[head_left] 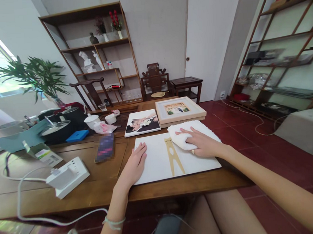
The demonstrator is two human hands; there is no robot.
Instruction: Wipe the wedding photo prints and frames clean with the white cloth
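Both forearms reach up from the bottom edge over the bench point(102, 187). A white board point(159, 169) lies flat at lower centre, long axis left to right. The left hand point(136, 160) rests flat, fingers together, on its left edge. The right hand point(200, 144), palm down with fingers laid out, presses a white cloth point(179, 139) at upper right. A wooden forked clip point(173, 156) points its legs down-frame.

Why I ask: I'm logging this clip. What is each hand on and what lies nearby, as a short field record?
left hand: flat on the white board, at its left edge
right hand: on a folded white cloth on the board; grip unclear
between hands: tan forked wooden piece
behind board: photo print, framed picture
left of board: phone, white power strip
surface: wooden table
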